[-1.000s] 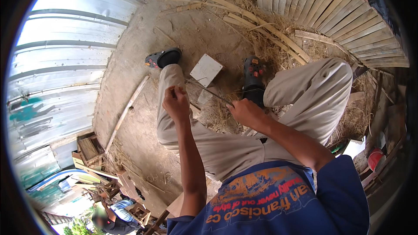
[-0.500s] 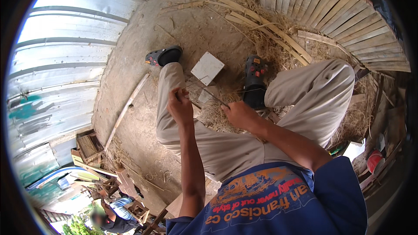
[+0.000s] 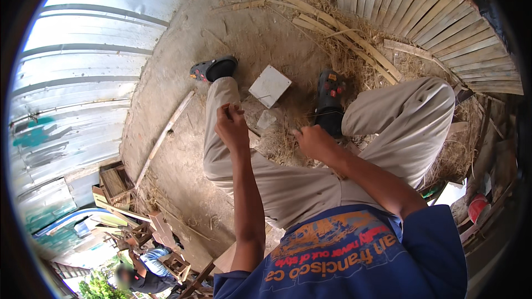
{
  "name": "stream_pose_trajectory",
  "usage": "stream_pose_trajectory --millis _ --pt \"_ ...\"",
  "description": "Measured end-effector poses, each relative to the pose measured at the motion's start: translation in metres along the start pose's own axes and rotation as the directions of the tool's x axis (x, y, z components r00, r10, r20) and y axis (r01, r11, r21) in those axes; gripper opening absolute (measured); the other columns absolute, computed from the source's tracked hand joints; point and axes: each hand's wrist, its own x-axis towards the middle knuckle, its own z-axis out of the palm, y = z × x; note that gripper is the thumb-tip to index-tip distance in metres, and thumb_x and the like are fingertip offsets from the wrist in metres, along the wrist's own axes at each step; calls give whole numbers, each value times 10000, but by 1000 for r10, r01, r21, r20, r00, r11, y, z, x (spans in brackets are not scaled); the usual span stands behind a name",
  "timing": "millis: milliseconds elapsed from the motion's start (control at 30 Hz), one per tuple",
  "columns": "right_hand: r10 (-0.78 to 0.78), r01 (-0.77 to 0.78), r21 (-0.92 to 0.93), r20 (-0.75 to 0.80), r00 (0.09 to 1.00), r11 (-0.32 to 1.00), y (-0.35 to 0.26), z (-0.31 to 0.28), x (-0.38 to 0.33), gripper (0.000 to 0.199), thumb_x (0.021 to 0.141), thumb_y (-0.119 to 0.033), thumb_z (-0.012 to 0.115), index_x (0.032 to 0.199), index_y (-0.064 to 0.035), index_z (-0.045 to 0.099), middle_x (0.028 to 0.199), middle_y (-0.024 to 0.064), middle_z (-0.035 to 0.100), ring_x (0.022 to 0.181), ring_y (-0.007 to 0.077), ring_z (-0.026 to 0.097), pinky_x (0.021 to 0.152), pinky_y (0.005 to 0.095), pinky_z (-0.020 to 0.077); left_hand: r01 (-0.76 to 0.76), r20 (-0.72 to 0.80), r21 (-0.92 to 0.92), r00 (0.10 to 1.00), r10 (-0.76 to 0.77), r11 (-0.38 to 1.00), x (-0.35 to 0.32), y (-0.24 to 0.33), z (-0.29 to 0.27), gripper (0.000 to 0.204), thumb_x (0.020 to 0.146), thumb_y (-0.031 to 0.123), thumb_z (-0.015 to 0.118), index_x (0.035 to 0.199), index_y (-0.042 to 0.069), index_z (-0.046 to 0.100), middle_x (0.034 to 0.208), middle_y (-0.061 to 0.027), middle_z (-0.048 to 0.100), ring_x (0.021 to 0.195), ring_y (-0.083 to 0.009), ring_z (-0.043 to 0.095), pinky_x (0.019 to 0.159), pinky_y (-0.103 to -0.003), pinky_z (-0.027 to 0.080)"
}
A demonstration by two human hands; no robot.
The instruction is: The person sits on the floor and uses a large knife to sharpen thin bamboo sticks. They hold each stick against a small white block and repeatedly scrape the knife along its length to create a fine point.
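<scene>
Thin bamboo strip point(image 3: 256, 131), pinched between left hand point(image 3: 231, 127), right hand point(image 3: 313, 142).

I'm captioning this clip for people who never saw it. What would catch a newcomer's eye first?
The person's own two hands, left hand and right hand, meet over the knees above a pile of straw-like shavings. Behind them a white square tile lies on the dirt floor between the sandals. Split bamboo slats fan across the upper right.

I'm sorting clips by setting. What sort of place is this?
Probably an outdoor, makeshift bamboo-craft workshop: a bare dirt floor littered with straw, split pale bamboo strips and a slatted bamboo panel beyond the feet, and a corrugated metal sheet wall on the left.
</scene>
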Motion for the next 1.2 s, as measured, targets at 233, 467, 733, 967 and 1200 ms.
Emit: stream_pose_trajectory --millis 233,467,733,967,1200 --pt "21 -21 2 35 999 1000 1 -13 -9 511 1028 -333 479 820 92 671 791 350 635 832 510 646 786 537 523 10 5 18 1000 -10 1000 4 6 0 135 969 71 572 984 -40 648 766 -145 726 703 -221 727 650 -347 532" --pt "24 -24 -5 20 999 1000 10 -5 -12 522 1039 -352 470 847 93 664 759 345 629 804 526 633 725 546 507 -4 -13 8 1000 4 1000 4 10 4 133 968 80 575 955 -30 649 738 -134 709 682 -249 715 647 -364 529" --pt "41 -40 -20 54 998 999 4 -7 -13 508 1034 -333 463 844 86 678 804 343 644 824 519 641 759 543 520 49 -40 45 998 -47 998 -1 -11 1 144 963 104 597 911 -20 648 736 -143 708 700 -269 717 637 -378 520" --pt "-51 56 -93 59 997 994 -1 -11 -17 538 1037 -367 457 845 90 668 784 354 628 819 522 631 745 555 509 -26 -20 -7 999 26 1000 -5 -9 -2 144 974 94 586 907 -22 639 743 -140 715 680 -263 722 626 -367 526" --pt "-87 89 -45 49 995 995 4 -7 -15 505 1033 -332 470 841 92 667 751 343 628 753 536 626 665 558 520 -42 -1 -12 999 42 999 -3 5 1 134 978 84 582 922 -25 636 762 -135 720 698 -221 735 626 -334 535"
